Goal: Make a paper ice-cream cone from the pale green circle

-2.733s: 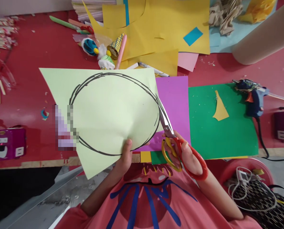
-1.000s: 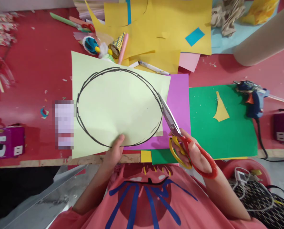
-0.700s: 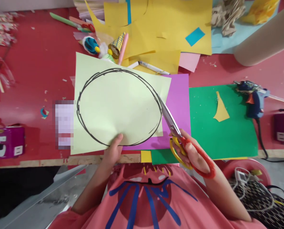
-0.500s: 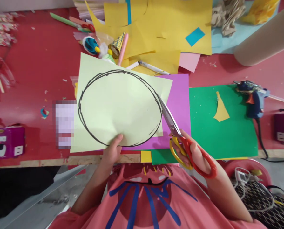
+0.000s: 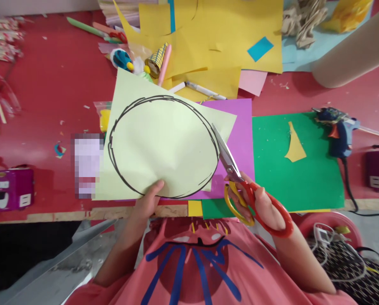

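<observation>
My left hand (image 5: 149, 201) pinches the near edge of a pale green paper sheet (image 5: 160, 144) that bears a rough black circle. The sheet is held above the red table (image 5: 49, 84). My right hand (image 5: 259, 205) grips scissors (image 5: 237, 178) with one red and one yellow handle. Their blades reach into the sheet's right edge, on the circle's line.
Purple paper (image 5: 240, 140) and green paper (image 5: 297, 169) lie under and right of the sheet. Yellow sheets (image 5: 215, 38), markers and small craft toys (image 5: 135, 63) lie beyond. A blue glue gun (image 5: 337, 129) sits right; a purple socket box (image 5: 9, 192) sits left. A cardboard roll (image 5: 351, 55) lies at far right.
The pale green sheet has turned clockwise in my left hand and shifted right. The scissors have stayed at its right edge, following the circle's line.
</observation>
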Tool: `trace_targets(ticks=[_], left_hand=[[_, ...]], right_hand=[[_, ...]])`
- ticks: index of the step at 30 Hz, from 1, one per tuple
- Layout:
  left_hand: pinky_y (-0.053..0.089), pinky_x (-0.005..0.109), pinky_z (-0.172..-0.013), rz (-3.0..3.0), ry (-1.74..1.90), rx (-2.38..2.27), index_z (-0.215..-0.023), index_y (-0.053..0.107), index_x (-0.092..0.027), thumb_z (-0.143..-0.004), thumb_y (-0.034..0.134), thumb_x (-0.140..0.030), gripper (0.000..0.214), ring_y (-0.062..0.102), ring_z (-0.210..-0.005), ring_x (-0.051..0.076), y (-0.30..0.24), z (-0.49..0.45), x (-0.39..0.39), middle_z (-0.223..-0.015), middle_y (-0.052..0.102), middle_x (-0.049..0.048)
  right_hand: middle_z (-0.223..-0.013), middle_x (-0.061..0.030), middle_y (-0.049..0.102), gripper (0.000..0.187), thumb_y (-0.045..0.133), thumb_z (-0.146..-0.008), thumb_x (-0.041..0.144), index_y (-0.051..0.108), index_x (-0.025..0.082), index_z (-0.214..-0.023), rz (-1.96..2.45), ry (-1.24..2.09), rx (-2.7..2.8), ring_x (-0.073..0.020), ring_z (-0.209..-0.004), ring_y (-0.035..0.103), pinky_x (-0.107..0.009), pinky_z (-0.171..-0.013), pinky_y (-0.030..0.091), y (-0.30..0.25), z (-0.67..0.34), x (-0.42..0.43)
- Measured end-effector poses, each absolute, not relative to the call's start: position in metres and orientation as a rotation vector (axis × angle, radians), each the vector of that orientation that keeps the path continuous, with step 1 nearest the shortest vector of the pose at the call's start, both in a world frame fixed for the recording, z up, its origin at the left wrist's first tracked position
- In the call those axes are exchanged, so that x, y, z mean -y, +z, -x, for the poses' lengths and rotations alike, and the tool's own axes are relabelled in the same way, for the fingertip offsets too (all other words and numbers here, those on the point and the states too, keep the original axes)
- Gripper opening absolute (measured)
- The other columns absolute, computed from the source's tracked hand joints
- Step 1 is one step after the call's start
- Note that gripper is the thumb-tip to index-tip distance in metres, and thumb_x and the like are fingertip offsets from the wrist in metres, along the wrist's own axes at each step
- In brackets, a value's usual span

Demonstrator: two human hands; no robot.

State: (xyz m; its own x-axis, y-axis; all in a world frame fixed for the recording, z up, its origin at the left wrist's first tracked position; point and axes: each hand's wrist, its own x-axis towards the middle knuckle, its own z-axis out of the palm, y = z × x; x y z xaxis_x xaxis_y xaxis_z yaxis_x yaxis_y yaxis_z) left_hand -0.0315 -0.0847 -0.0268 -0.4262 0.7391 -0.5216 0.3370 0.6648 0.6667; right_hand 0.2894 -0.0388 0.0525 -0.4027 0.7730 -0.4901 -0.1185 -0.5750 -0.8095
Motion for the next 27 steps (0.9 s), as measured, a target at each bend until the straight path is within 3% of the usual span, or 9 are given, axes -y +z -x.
trace_targets(ticks=[9, 14, 16, 18, 19, 21, 25, 27], left_hand=[[0.029, 0.042, -0.118, -0.824, 0.749, -1.989, -0.079, 0.073, -0.027, -0.061, 0.069, -0.006, 0.028, 0.057, -0.122, 0.028, -0.022, 0.035, 0.073, -0.098, 0.074, -0.0011], [0.023, 0.041, -0.12, -0.722, 0.898, -1.955, -0.071, 0.071, -0.027, -0.053, 0.075, -0.01, 0.025, 0.054, -0.124, 0.028, -0.017, 0.03, 0.066, -0.091, 0.074, -0.0016], [0.025, 0.04, -0.119, -0.675, 0.974, -1.918, -0.072, 0.07, -0.026, -0.054, 0.078, -0.02, 0.021, 0.052, -0.127, 0.027, -0.013, 0.022, 0.059, -0.092, 0.074, -0.0006], [0.039, 0.039, -0.111, -0.623, 1.061, -1.829, -0.08, 0.07, -0.026, -0.064, 0.072, -0.044, 0.024, 0.053, -0.125, 0.026, -0.004, 0.009, 0.049, -0.097, 0.074, 0.001], [0.047, 0.038, -0.104, -0.57, 1.135, -1.741, -0.086, 0.069, -0.026, -0.068, 0.063, -0.058, 0.037, 0.056, -0.123, 0.025, 0.001, 0.001, 0.044, -0.099, 0.074, 0.0014], [0.052, 0.034, -0.095, -0.356, 1.343, -1.466, -0.096, 0.067, -0.024, -0.066, 0.062, -0.065, 0.051, 0.058, -0.119, 0.026, 0.013, -0.016, 0.035, -0.103, 0.073, 0.0033], [0.06, 0.033, -0.074, -0.153, 1.384, -1.184, -0.105, 0.064, -0.026, -0.076, 0.063, -0.049, 0.038, 0.069, -0.089, 0.021, 0.029, -0.044, 0.03, -0.097, 0.074, 0.0005], [0.059, 0.027, -0.058, -0.083, 1.327, -1.168, -0.101, 0.066, -0.023, -0.08, 0.059, -0.041, 0.029, 0.071, -0.079, 0.02, 0.032, -0.051, 0.03, -0.09, 0.075, 0.0025]], right_hand=[[-0.064, 0.0063, 0.034, 0.047, 0.036, -0.087, 0.069, 0.044, 0.024, -0.093, 1.063, 2.043, 0.973, -0.004, -0.037, 0.022, -0.022, -0.031, 0.019, 0.044, -0.289, 0.044], [-0.056, 0.0074, 0.033, 0.043, 0.039, -0.089, 0.064, 0.047, 0.023, -0.1, 1.081, 2.008, 0.997, -0.0047, -0.036, 0.024, -0.021, -0.032, 0.02, 0.045, -0.286, 0.044], [-0.058, 0.0071, 0.034, 0.041, 0.041, -0.09, 0.062, 0.047, 0.023, -0.099, 1.078, 2.002, 0.974, -0.0039, -0.036, 0.023, -0.02, -0.03, 0.018, 0.043, -0.284, 0.045], [-0.06, 0.0069, 0.035, 0.04, 0.041, -0.09, 0.062, 0.047, 0.023, -0.099, 1.084, 1.999, 0.951, -0.0032, -0.035, 0.023, -0.019, -0.03, 0.018, 0.041, -0.283, 0.046], [-0.061, 0.007, 0.035, 0.041, 0.04, -0.09, 0.062, 0.047, 0.023, -0.1, 1.084, 1.998, 0.945, -0.0029, -0.035, 0.023, -0.019, -0.03, 0.019, 0.04, -0.281, 0.047], [-0.061, 0.0073, 0.034, 0.042, 0.037, -0.091, 0.063, 0.046, 0.023, -0.102, 1.083, 2.001, 0.936, -0.0026, -0.035, 0.023, -0.019, -0.03, 0.02, 0.038, -0.279, 0.047], [-0.061, 0.0072, 0.035, 0.04, 0.033, -0.093, 0.06, 0.045, 0.022, -0.095, 1.091, 2.006, 0.937, -0.0028, -0.034, 0.025, -0.02, -0.031, 0.024, 0.038, -0.276, 0.048], [-0.064, 0.0065, 0.037, 0.04, 0.033, -0.093, 0.06, 0.043, 0.022, -0.09, 1.085, 2.021, 0.92, -0.0024, -0.034, 0.026, -0.02, -0.03, 0.025, 0.039, -0.275, 0.047]])
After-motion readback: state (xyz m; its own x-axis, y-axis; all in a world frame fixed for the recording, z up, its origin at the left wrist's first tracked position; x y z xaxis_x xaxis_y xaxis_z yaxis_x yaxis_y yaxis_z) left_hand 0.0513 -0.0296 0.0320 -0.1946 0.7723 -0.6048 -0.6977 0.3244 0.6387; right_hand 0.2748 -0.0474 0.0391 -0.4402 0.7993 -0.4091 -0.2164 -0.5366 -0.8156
